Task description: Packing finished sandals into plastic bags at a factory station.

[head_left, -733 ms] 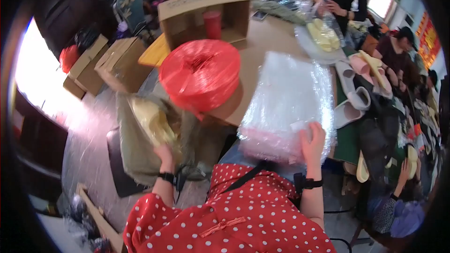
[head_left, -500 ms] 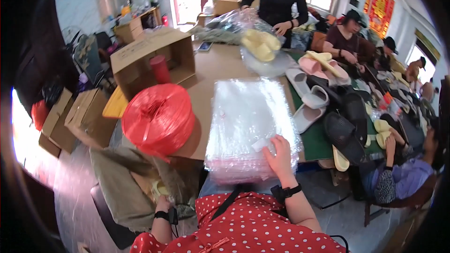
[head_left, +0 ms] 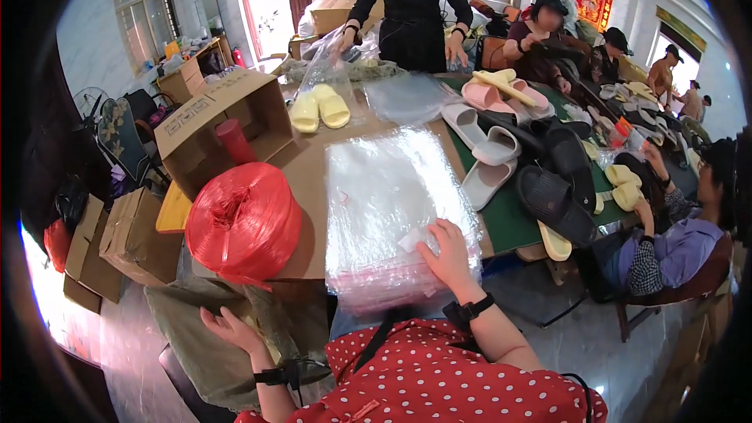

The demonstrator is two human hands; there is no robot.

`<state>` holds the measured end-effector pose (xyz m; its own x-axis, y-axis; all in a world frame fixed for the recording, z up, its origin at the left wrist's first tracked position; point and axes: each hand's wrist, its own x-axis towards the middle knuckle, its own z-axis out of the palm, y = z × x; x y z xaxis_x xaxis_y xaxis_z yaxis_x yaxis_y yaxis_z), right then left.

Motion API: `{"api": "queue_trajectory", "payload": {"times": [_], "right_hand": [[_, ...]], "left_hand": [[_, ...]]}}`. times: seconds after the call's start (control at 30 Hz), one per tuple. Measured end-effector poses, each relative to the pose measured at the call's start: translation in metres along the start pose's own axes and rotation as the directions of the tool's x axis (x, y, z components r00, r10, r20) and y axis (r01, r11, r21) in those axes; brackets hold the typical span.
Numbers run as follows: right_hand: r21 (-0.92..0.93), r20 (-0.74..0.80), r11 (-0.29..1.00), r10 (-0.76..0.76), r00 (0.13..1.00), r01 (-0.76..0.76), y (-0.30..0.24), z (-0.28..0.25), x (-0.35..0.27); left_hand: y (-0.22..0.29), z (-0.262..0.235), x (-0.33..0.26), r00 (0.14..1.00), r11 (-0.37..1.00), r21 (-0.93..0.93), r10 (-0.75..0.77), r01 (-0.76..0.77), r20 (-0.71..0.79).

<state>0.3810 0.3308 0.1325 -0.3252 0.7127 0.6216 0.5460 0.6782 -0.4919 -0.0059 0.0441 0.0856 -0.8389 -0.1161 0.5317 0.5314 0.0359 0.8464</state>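
Olive cloth forms one sack (head_left: pixel 196 356) below the left hand (head_left: pixel 233 330); one stack of clear plastic bags (head_left: pixel 384 188) lies on the brown tabletop (head_left: pixel 312 176) under the right hand (head_left: pixel 450 257); beyond are one red twine roll (head_left: pixel 244 223), then two pale-yellow slippers (head_left: pixel 334 111) side by side. The left hand, inside the sack earlier, is now raised, empty, fingers apart; the right's fingers rest slightly spread. The bags look glossy, wrinkled, pink along their near edge.

- Person in black (head_left: pixel 411 16): head cut off, top edge.
- Dotted garment (head_left: pixel 446 368): cut off, bottom edge.
- Sack (head_left: pixel 184 337), lower left: contents mostly hidden.
- Farthest people (head_left: pixel 692 103), upper right: details too small.
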Motion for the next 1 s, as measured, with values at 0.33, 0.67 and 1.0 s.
{"api": "queue_trajectory", "payload": {"times": [0.33,0.67,1.0], "right_hand": [[0.032,0.081,0.999,0.008,0.997,-0.011,0.000,-0.007,0.007],[-0.421,-0.489,0.900,-0.122,0.864,-0.111,0.081,-0.162,0.060],[-0.640,-0.012,0.631,0.561,0.828,-0.438,0.288,-0.229,0.090]], "left_hand": [[0.194,0.139,-0.076,0.256,0.821,-0.363,0.503,-0.440,0.826],[0.151,0.177,-0.126,0.005,0.732,-0.314,0.397,-0.604,0.918],[0.146,0.179,-0.129,0.010,0.729,-0.298,0.386,-0.616,0.923]]}}
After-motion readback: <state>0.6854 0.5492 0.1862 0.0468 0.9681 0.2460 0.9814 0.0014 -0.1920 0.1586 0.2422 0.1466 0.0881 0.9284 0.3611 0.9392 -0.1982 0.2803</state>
